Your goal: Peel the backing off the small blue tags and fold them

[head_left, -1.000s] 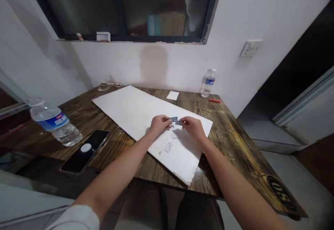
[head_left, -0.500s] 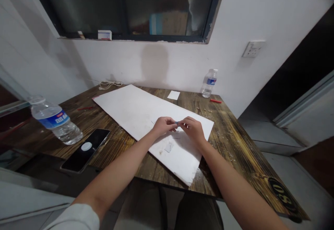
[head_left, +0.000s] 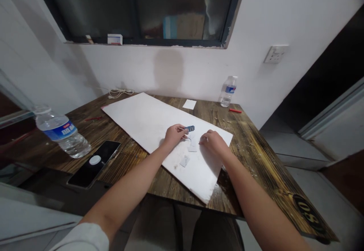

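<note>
Between the thumb and fingers of my left hand [head_left: 174, 135] is a small flat blue piece with pale markings [head_left: 190, 129], held just above the white board. My right hand [head_left: 213, 143] is apart from it, to the right and low over the board, its fingers curled together. Whatever those fingers hold, if anything, is hidden. Below and between the hands lie a small white card [head_left: 192, 149] and, nearer me, a small greyish square [head_left: 184, 162]. A thin dark wire-like line [head_left: 187, 138] shows by my left fingertips.
The white board [head_left: 148, 120] lies across the wooden table [head_left: 247, 160]. At the left are a large water bottle [head_left: 61, 131] and a phone [head_left: 92, 167] with a white disc on it. Toward the wall are a cable [head_left: 121, 92], white paper [head_left: 189, 104], a smaller bottle [head_left: 228, 91] and a red stick [head_left: 235, 110].
Both hands were together at the blue piece. My right hand has since drawn off to the right and down, while my left hand still holds the piece, now turned to show its face.
</note>
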`<state>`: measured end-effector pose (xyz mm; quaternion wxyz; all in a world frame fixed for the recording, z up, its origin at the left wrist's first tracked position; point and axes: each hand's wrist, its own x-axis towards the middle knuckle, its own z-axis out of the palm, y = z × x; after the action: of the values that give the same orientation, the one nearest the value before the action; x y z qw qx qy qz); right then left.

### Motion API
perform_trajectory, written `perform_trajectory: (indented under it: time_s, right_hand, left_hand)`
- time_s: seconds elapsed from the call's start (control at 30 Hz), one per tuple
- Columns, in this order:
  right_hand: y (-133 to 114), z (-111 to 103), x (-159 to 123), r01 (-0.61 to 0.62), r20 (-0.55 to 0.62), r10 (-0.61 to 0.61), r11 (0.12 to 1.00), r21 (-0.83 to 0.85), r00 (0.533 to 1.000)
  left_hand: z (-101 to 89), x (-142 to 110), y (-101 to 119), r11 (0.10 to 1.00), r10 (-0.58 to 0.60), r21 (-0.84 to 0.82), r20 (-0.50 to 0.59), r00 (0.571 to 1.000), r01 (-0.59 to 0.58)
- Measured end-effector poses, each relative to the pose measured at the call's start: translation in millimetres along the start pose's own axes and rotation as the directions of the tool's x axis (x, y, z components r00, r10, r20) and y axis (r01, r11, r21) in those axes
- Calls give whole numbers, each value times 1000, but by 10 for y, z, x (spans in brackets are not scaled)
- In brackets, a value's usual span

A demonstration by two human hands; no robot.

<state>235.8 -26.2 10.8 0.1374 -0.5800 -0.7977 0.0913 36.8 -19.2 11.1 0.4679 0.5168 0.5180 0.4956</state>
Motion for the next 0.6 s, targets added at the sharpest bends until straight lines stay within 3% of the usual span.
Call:
perform_trajectory:
  time_s: [0.13, 0.3, 0.47, 0.6]
  right_hand:
    - [-9, 38, 38, 15, 77, -6, 992, -128, 997]
    - [-68, 62, -9, 41, 37, -34, 974, -221, 999]
    - [-63, 62, -49, 78, -62, -90, 982, -172, 994]
    - [-25, 48, -32, 75, -62, -82, 991, -111, 995]
  left_hand:
    - [13, 2, -10, 1000, -9, 21, -6, 1000, 9]
    - [11, 15, -24, 999, -5, 41, 1, 1000, 5]
    - [3, 14, -23, 999, -13, 38, -10, 1000, 14]
    - [-2, 6, -1, 999, -28, 29, -16, 999, 28]
